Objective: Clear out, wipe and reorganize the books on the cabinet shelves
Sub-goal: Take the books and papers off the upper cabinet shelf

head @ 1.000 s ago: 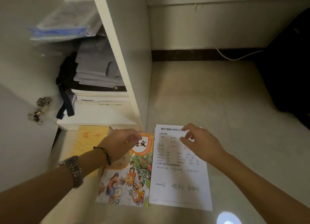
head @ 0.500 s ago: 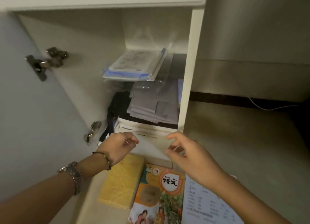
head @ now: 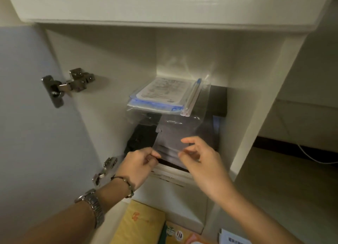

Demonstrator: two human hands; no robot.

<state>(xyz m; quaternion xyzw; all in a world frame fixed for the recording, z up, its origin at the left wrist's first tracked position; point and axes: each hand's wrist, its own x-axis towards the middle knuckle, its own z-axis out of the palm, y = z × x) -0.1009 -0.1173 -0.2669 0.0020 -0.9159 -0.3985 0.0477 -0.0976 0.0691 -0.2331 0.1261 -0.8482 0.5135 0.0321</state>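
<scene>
Inside the open white cabinet [head: 237, 97] a stack fills the shelf: a zip pouch with printed papers [head: 162, 92] on top, a clear plastic sleeve [head: 175, 132] hanging down its front, grey folders and white books [head: 170, 172] below, something black at the left. My left hand [head: 140, 163] pinches the sleeve's lower left edge. My right hand [head: 199, 157] pinches its lower right edge between thumb and fingers.
The cabinet door [head: 27, 134] stands open at the left with metal hinges [head: 67, 84]. On the floor below lie a yellow book [head: 140, 223], a colourful textbook [head: 179, 234] and a printed sheet [head: 232, 239]. A white cable [head: 314, 157] runs along the tiled floor at the right.
My view rose from the floor to the shelf. Both hands left the textbook and the sheet, reached up into the cabinet and took hold of the plastic sleeve's lower edge.
</scene>
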